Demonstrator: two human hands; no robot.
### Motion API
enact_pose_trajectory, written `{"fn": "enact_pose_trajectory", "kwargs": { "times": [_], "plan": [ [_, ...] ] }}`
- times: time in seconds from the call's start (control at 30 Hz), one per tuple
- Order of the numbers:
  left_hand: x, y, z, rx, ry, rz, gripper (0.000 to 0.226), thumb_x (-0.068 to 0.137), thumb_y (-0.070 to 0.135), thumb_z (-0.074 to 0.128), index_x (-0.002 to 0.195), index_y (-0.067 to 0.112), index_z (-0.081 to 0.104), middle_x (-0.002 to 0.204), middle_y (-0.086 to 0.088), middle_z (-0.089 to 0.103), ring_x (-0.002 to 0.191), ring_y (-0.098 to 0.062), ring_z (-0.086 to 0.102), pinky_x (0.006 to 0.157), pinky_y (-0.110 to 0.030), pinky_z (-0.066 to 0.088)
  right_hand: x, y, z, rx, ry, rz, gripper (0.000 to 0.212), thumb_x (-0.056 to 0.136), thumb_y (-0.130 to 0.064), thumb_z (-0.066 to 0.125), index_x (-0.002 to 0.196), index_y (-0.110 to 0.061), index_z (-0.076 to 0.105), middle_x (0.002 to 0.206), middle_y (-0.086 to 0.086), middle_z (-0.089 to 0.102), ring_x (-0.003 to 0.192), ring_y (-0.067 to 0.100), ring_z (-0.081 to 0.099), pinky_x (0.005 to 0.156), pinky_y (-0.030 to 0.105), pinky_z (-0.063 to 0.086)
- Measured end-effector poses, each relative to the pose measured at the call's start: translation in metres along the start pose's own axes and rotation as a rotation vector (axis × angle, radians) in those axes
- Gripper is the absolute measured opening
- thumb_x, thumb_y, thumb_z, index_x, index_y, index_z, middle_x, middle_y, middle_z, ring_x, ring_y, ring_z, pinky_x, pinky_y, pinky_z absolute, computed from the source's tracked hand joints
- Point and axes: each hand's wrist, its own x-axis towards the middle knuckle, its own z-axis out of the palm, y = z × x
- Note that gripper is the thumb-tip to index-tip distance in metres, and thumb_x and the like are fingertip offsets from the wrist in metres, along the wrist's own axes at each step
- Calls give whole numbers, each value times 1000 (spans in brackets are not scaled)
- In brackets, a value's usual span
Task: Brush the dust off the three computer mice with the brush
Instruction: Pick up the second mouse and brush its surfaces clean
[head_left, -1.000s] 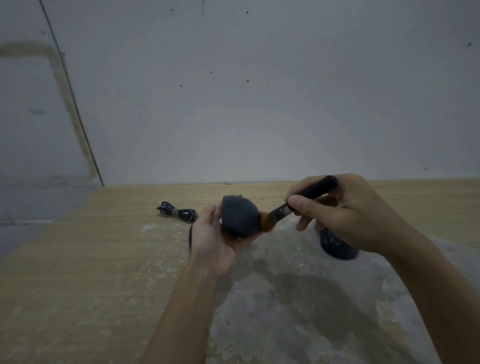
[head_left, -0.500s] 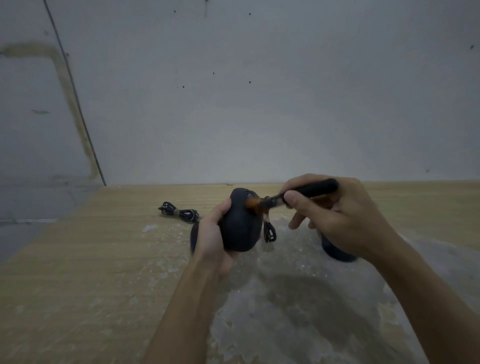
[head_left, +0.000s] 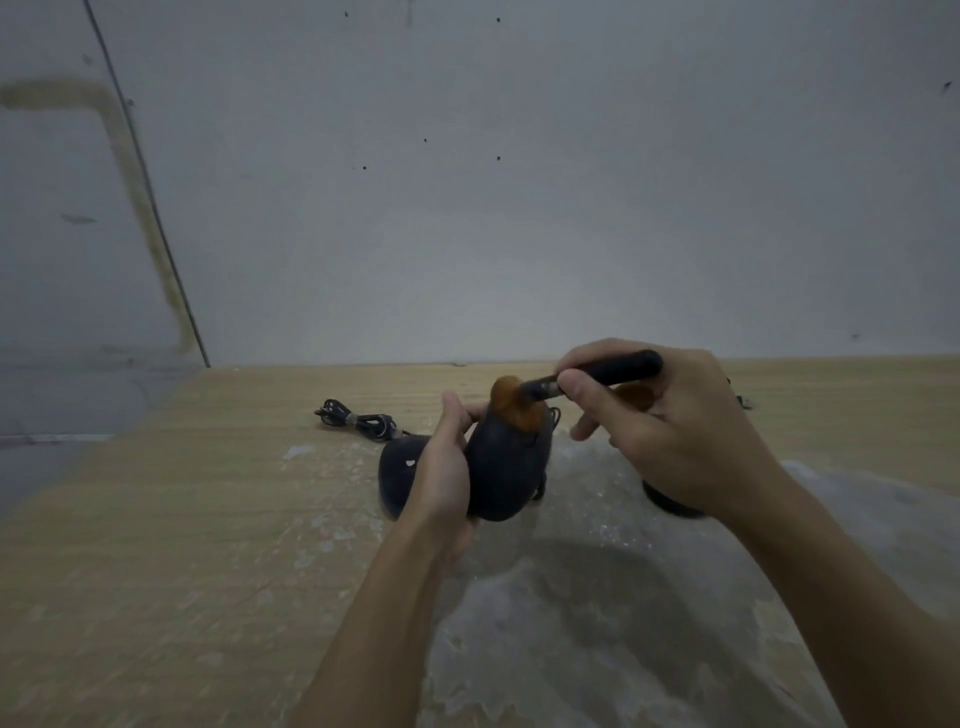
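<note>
My left hand (head_left: 448, 467) grips a dark computer mouse (head_left: 504, 467) and holds it upright above the table. My right hand (head_left: 660, 431) holds a brush (head_left: 587, 379) by its black handle; the orange bristles press on the top end of that mouse. A second dark mouse (head_left: 397, 475) lies on the table behind my left hand, partly hidden by it. A third dark mouse (head_left: 670, 501) sits on the table under my right wrist, mostly covered.
The mice rest on a wooden table (head_left: 182, 519) with a worn grey patch (head_left: 597, 623) in front of me. A coiled black cable (head_left: 358, 418) lies at the back left. A grey wall (head_left: 519, 208) rises right behind the table.
The brush has moved from the mouse's right side up to its top end. My left hand has turned the mouse more upright.
</note>
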Motion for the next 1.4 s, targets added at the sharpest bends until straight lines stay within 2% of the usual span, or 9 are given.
{"fn": "enact_pose_trajectory", "kwargs": {
  "times": [0.17, 0.33, 0.5, 0.73, 0.87, 0.97, 1.07, 1.17, 1.4],
  "plan": [
    [1, -4, -3, -26, -27, 39, 61, 94, 56, 18, 96, 14, 62, 88, -10, 73, 98, -30, 65, 84, -38, 48, -2, -6, 0, 132, -296, 78, 23, 81, -28, 57, 87, -8, 67, 75, 7, 70, 56, 19, 69, 47, 16, 46],
    [1, -2, -2, -36, -46, 7, 69, 93, 57, 13, 114, 10, 59, 105, -16, 70, 103, -32, 63, 86, -38, 49, 0, -1, -4, 57, -30, 13, 9, 83, -14, 61, 79, -18, 68, 63, -11, 68, 53, 13, 67, 45, 11, 44],
    [2, -2, -7, -187, -63, -22, 67, 92, 57, 23, 115, 7, 61, 95, -18, 71, 78, -27, 69, 62, -32, 54, -4, -6, -3, 128, -377, 94, 17, 83, -18, 60, 83, -3, 68, 69, 7, 70, 57, 23, 68, 49, 17, 47],
    [2, 5, -9, -279, -143, 14, 43, 93, 41, 37, 93, 14, 71, 87, -8, 75, 76, -25, 69, 51, -26, 54, 4, 8, -26, 5, 126, 62, 10, 85, -20, 57, 82, -14, 65, 76, -3, 66, 55, 16, 68, 46, 13, 47],
    [2, 5, -9, -284, -130, -14, 43, 94, 41, 37, 100, 12, 70, 93, -11, 74, 77, -24, 71, 60, -32, 58, 2, 7, -18, 164, 13, 91, 21, 79, -29, 55, 84, -12, 66, 69, -3, 68, 54, 20, 69, 44, 18, 48],
    [1, 5, -8, -310, -90, -44, 39, 95, 37, 40, 102, 9, 66, 88, -10, 75, 73, -24, 72, 64, -37, 59, 3, 16, -14, -11, 129, 72, 8, 85, -20, 59, 83, -26, 64, 79, -7, 66, 53, 14, 68, 46, 16, 49],
    [1, 8, -7, -340, 11, -92, 31, 95, 33, 44, 93, 8, 62, 84, -11, 73, 73, -26, 70, 57, -37, 60, 4, 16, -14, 76, 197, 91, 6, 84, -27, 57, 83, -26, 63, 81, -3, 66, 52, 18, 68, 45, 17, 49],
    [1, 10, -8, -404, 48, -148, 29, 96, 30, 43, 93, 6, 59, 84, -16, 71, 72, -27, 69, 48, -32, 58, 4, 12, -13, 191, 127, 89, 22, 77, -36, 52, 87, -20, 64, 79, 3, 66, 52, 21, 68, 44, 18, 48],
    [4, 10, -10, -505, -13, -251, 35, 96, 31, 42, 107, 4, 61, 72, -14, 71, 53, -23, 68, 43, -27, 54, -3, 12, -2, 205, -248, 101, 18, 81, -26, 58, 79, -12, 68, 69, 8, 71, 56, 23, 69, 48, 27, 49]
  ]
}}
